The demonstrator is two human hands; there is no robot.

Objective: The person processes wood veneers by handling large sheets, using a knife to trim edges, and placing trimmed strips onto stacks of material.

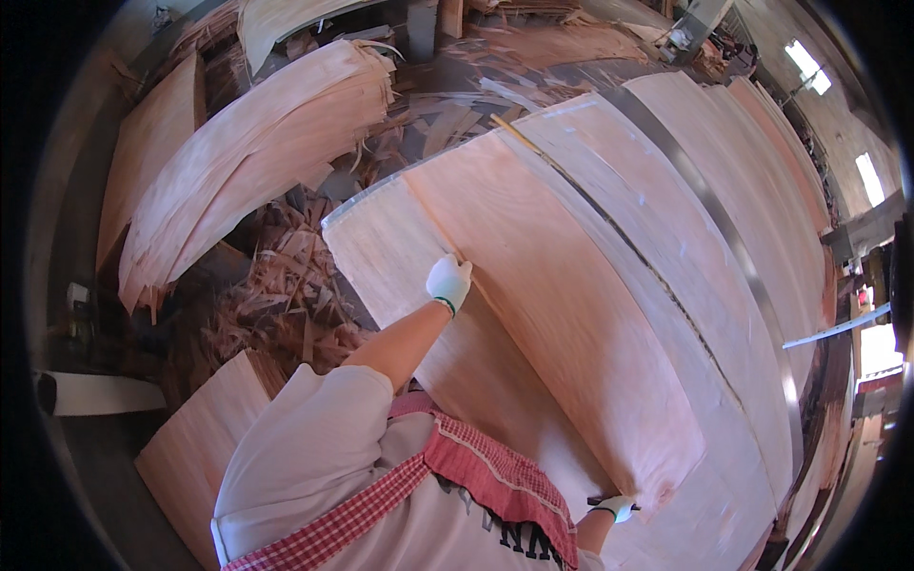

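Note:
My left hand (450,283), in a white glove with a green cuff line, is closed on the near edge of a thin reddish wood veneer sheet (562,305). This edge stands slightly raised and casts a shadow on the paler sheet (381,238) beneath. My right hand (621,508), also gloved in white, is low at the sheet's near right corner. A slim dark tool (598,500) pokes out of that hand on both sides. Its kind I cannot make out, and the right fingers are partly hidden.
A dark narrow strip (619,233) with a yellow end crosses the table beyond the sheet. Farther right runs a metal bar (709,195), with more veneer (733,143) behind. Curved stacked veneer (257,162) stands at left above scattered scraps (286,285). A board stack (205,433) sits lower left.

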